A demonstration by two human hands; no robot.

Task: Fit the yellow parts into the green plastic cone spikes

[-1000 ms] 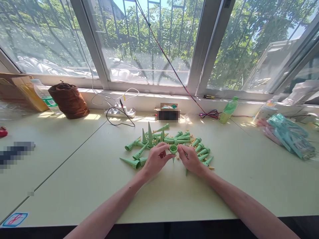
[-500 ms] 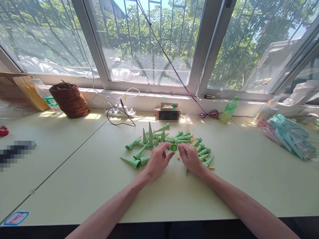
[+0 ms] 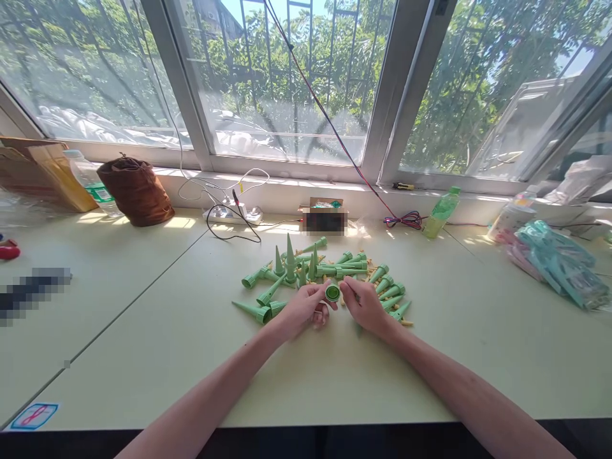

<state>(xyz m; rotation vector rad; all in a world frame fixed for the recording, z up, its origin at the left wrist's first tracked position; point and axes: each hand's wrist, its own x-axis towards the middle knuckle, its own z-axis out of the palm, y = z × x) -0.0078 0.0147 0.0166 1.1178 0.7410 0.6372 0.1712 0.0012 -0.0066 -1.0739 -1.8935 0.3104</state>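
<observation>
In my left hand [image 3: 308,309] is a green plastic watering spike [image 3: 332,292], its round open end turned up toward me. The thumb and fingers close around its collar. My right hand [image 3: 363,301] is closed just to the right of that opening, its fingertips near the rim. A pointed green watering spike tip [image 3: 359,330] pokes out below my right palm; the rest of that spike is hidden by the hand. Around both hands lie more green spikes [image 3: 270,290], several standing point up, others on their sides. Small tan pegs [image 3: 407,323] are scattered among them.
Behind the pile stand a small open box [image 3: 326,204] and a power strip [image 3: 232,213] with cables. A brown drawstring bag [image 3: 136,194] and clear bottle [image 3: 98,191] are at left. A green bottle [image 3: 440,213] and teal plastic bags [image 3: 559,261] lie toward the right.
The spike in my left hand has dropped slightly and tilted, and the left fingers have shifted around underneath it. My right hand stays almost in place, and the tip below it looks blurred.
</observation>
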